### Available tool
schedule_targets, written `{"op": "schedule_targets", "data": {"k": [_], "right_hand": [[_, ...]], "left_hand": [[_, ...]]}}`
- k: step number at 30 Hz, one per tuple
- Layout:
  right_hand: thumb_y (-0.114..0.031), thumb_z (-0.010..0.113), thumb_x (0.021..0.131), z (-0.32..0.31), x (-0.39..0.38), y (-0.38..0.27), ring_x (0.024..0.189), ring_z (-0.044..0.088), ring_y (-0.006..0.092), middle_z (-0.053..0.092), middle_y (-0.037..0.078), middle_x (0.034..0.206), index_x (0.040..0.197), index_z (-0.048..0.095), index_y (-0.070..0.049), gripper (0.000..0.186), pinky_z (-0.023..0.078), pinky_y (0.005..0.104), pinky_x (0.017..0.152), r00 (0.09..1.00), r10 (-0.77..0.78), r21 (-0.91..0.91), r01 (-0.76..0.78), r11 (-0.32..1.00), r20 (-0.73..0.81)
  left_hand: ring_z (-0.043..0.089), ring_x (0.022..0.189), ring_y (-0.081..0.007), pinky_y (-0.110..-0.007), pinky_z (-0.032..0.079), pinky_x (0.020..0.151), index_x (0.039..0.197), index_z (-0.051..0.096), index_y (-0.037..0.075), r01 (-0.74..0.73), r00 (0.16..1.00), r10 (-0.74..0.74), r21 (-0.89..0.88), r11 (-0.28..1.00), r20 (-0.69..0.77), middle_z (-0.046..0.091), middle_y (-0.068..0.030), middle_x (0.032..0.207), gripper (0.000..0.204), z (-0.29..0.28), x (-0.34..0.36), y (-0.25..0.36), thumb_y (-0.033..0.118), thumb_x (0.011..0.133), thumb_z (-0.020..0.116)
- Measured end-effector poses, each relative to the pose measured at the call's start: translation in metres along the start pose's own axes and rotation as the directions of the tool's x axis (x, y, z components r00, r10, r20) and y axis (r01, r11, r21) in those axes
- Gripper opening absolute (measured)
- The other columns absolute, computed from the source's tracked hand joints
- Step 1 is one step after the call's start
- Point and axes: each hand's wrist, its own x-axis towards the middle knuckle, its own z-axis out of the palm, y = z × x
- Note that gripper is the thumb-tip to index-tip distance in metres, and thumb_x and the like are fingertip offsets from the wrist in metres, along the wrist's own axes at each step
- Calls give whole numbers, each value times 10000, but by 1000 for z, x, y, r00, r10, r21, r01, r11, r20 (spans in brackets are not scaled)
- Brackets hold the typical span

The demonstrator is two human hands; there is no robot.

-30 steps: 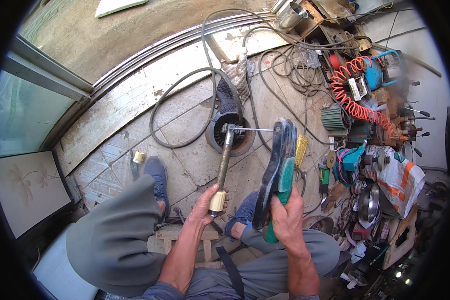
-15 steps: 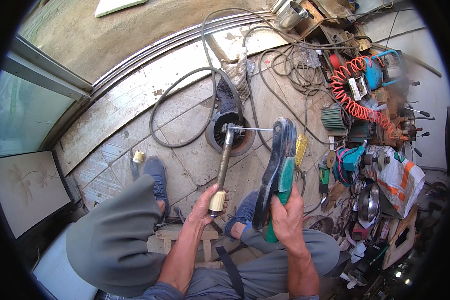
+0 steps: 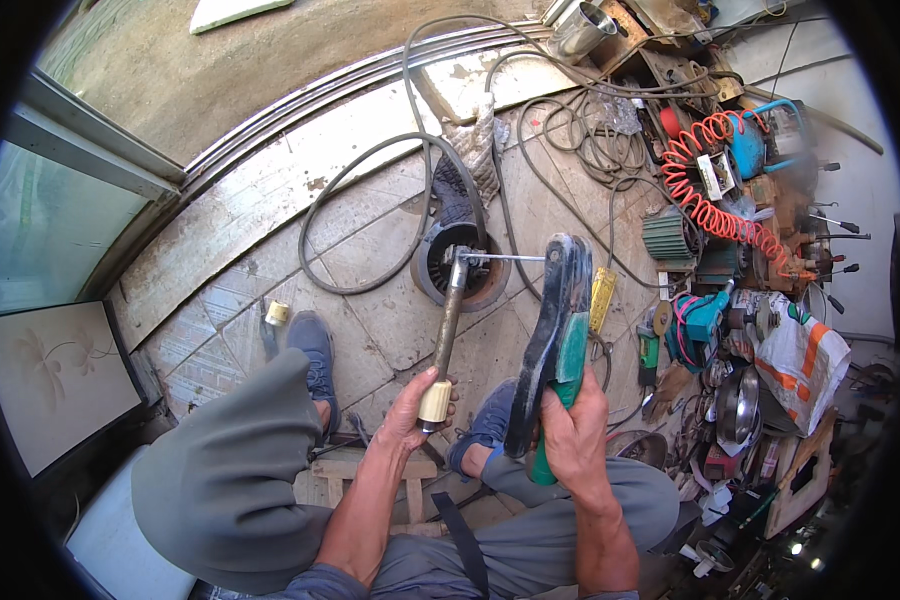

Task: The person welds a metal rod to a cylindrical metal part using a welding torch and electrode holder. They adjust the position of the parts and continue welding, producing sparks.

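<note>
My left hand point(image 3: 410, 408) is closed round the cream ribbed collar at the lower end of a worn metal tube point(image 3: 449, 325). The tube points away from me, its metal head over a round, dark metal housing point(image 3: 490, 288) on the floor. My right hand point(image 3: 573, 433) grips a green-handled tool with a long black lever-like part point(image 3: 542, 350), held upright. Between the tool's upper end and the tube's head stretches a thin metal rod point(image 3: 515, 258). How the rod is fixed at either end is too small to tell.
A dark cable point(image 3: 315, 250) loops over the tiled floor. A yellow-handled object point(image 3: 601, 300) lies right of the green-handled tool. At the right are a red coiled hose point(image 3: 690, 190), a finned green motor point(image 3: 670, 238), a teal power tool point(image 3: 698, 330) and a white sack point(image 3: 800, 360).
</note>
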Motion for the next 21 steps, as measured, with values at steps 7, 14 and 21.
{"op": "schedule_targets", "data": {"k": [7,14,21], "right_hand": [[-114,633,969,0,0,0,544,548,103,568,30,635,995,528,14,168,443,303,498,1000,-3,-15,3,1000,-6],[-119,638,967,0,0,2,538,542,102,564,29,625,993,525,16,177,436,300,491,999,-34,-4,34,999,-5],[-126,644,965,-1,0,2,536,549,104,570,30,621,1004,528,22,192,441,303,492,1000,-10,-8,10,1000,-7]], "left_hand": [[653,730,-183,-346,544,629,1145,640,58,15,1000,-14,-22,1000,18,659,-62,888,519,0,0,1,537,947,656],[650,730,-183,-347,544,628,1148,637,54,10,1000,-9,-18,1000,16,659,-65,888,522,0,0,0,536,947,656],[646,733,-181,-345,541,625,1153,637,52,11,1000,-11,-17,1000,10,655,-62,889,526,0,0,0,536,949,652]]}}
